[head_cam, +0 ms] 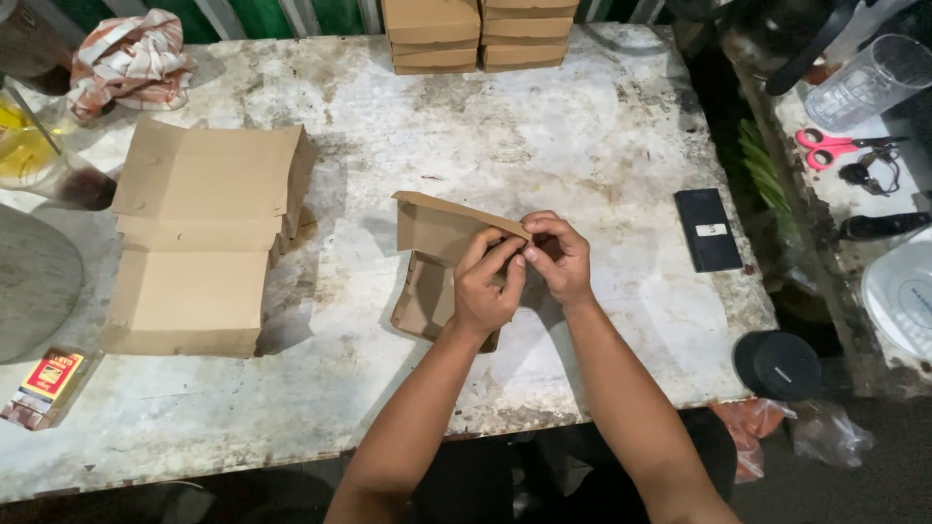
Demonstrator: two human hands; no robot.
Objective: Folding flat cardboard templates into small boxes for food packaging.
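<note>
Both the left hand [488, 286] and right hand [560, 257] pinch a half-folded cardboard box [434, 262] with their fingers [505, 260] above the bench [544, 136]

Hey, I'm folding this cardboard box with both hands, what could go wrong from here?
Both hands, left and right, pinch one corner of the half-folded cardboard box, so a hard press might crease or tear the flap. The table looks stained, so the panel resting on it may pick up marks. The black phone lies close to the right edge, where an elbow might knock it.
</note>
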